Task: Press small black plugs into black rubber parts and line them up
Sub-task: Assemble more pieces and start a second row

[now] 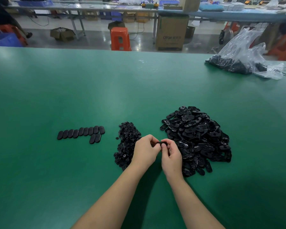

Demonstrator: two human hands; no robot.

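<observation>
A: Where is the rubber part [162, 143] being worked on?

B: It is held just above the green table [73, 96], between the two hands, at the near middle of the scene. It is pinched from the left by the left hand [145, 150] and from the right by the right hand [171, 154]. The fingers of both hands are curled in and clamped on it. Whether a plug is already seated cannot be told; the spot is covered by fingertips.

A: How is the press best done?

B: The part should probably be steadied by the right hand while the plug is pushed straight in by the left thumb, not at a tilt, until it sits flush. Rubber gives, so support behind the hole is likely needed. A check by touch would be wise before release.

A: And the supplies?

B: The pile of plugs [127, 142] lies just left of the hands, partly hidden by the left wrist. The heap of rubber parts [200, 138] lies just right, touching the right hand's edge in view. Both can be reached without the arms being shifted much.

A: Where should the finished piece be put?

B: The row of finished parts [81, 132] is laid out farther left, with two started beneath its right end. The new one would best be set beside those two, same side up and edges touching, so the line is kept straight.

A: Anything else?

B: A plastic bag [243, 57] of more parts is lying at the far right edge.
</observation>
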